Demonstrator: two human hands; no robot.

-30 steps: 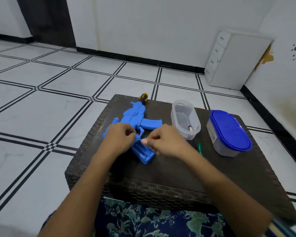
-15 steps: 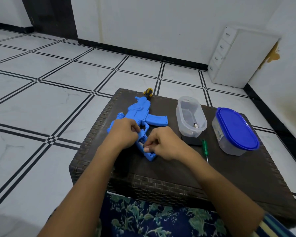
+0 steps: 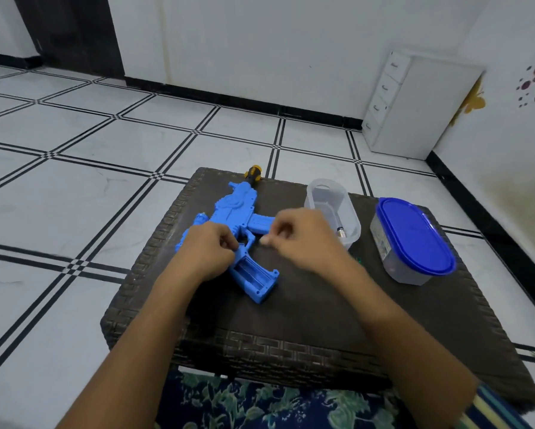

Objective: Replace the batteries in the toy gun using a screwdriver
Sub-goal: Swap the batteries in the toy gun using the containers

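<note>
Since the earlier frame the right hand (image 3: 300,239) has drawn back from the toy gun's grip, up and toward the clear tub, and I can now see the open battery compartment (image 3: 253,275) it was covering. Its fingers are curled with thumb and forefinger tips close together, but the motion blur keeps me from telling whether they pinch anything. The left hand (image 3: 209,252) stays curled around the blue toy gun (image 3: 233,209) at the trigger area, holding it flat on the dark woven table (image 3: 291,329). The gun lies on its side with its orange muzzle (image 3: 253,174) pointing to the far edge. Just right of the gun I see the lidless clear tub (image 3: 351,218) with a small metallic cylinder (image 3: 340,233) inside, and beside it a tub closed with a blue lid (image 3: 414,236).
</note>
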